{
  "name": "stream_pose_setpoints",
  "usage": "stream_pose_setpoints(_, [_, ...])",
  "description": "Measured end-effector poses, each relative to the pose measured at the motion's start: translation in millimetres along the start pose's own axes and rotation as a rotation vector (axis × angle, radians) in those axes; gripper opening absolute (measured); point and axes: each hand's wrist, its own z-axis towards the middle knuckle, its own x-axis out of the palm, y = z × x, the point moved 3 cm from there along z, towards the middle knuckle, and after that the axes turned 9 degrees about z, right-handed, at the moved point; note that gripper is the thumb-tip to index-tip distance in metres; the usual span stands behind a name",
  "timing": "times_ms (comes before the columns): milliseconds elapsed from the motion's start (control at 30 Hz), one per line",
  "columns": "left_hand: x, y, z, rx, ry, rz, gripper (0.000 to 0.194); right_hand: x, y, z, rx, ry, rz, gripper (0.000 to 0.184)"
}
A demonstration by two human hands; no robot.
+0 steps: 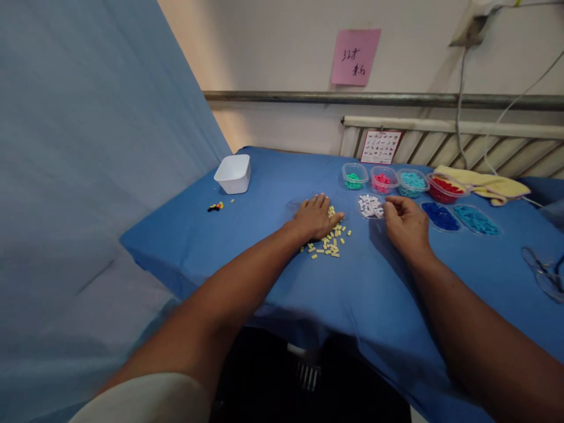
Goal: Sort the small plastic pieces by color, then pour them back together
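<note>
The step in hand looks to be loose-brick handling, with each hand at its own colour, and the landmark for everything here is the shallow clear tray (pixel 358 207) filled with small white toy bricks (pixel 369 205). To the left of that tray and nearer the person, the yellow toy bricks (pixel 333 242) lie scattered on the blue cloth (pixel 273 182), partly under the left hand (pixel 316 217), which is flat, palm down, fingers loosely extended and thumb out over the bricks; nothing is visibly gripped, though what lies beneath the palm is hidden. At the tray's right edge is the right hand (pixel 406 226), fingers curled and thumb drawn in toward the forefinger; whether it pinches the rim, a brick or nothing, I cannot tell. Beyond the tray stand clear tubs with green pieces (pixel 353 181) and pink pieces (pixel 381 181); farther right of it are turquoise pieces (pixel 412 180) and red pieces (pixel 447 186), with dark blue pieces (pixel 439 216) past the right hand. A white box (pixel 233 174) stands well to the tray's left. My judgement is that any next move calls for a light left palm, so bricks do not skid, and a steady right hand, so the tray stays level.
</note>
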Motion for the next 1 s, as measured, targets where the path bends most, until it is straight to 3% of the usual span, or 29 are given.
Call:
stream_pose_setpoints(100, [2.9, 0, 5, 0.000, -0.017, 0.015, 0.101, -4, -3, 2, -0.028, 0.000, -0.126, 0.044])
stream_pose_setpoints(233, [2.2, -1, 6, -0.007, -0.044, -0.024, 0.097, 2, -12, -2, -0.055, 0.102, -0.272, 0.053])
stream_pose_setpoints(367, [-5.0, 0, 9, 0.039, 0.006, -0.149, 0.096, 7, -24, -6, -0.093, 0.166, -0.382, 0.064])
stream_pose_setpoints(467, [-14.8, 19, 14, 0.082, -0.026, -0.322, 0.088, 8, -28, -6, -0.124, 0.175, -0.414, 0.066])
stream_pose_setpoints(567, [-21.3, 50, 14, 0.084, -0.171, -0.476, 0.077, 9, -31, -6, -0.122, 0.183, -0.455, 0.072])
stream_pose_setpoints(700, [-13.3, 79, 4, 0.096, -0.257, -0.575, 0.066, 12, -30, -6, -0.101, 0.201, -0.544, 0.082])
stream_pose_setpoints(800, [-5.4, 79, -1, 0.169, -0.285, -0.551, 0.051, 13, -28, -7, -0.089, 0.209, -0.602, 0.085])
stream_pose_setpoints(1000, [-1.5, 63, 1, 0.370, -0.261, -0.272, 0.045, 18, -20, -9, -0.060, 0.205, -0.698, 0.093])
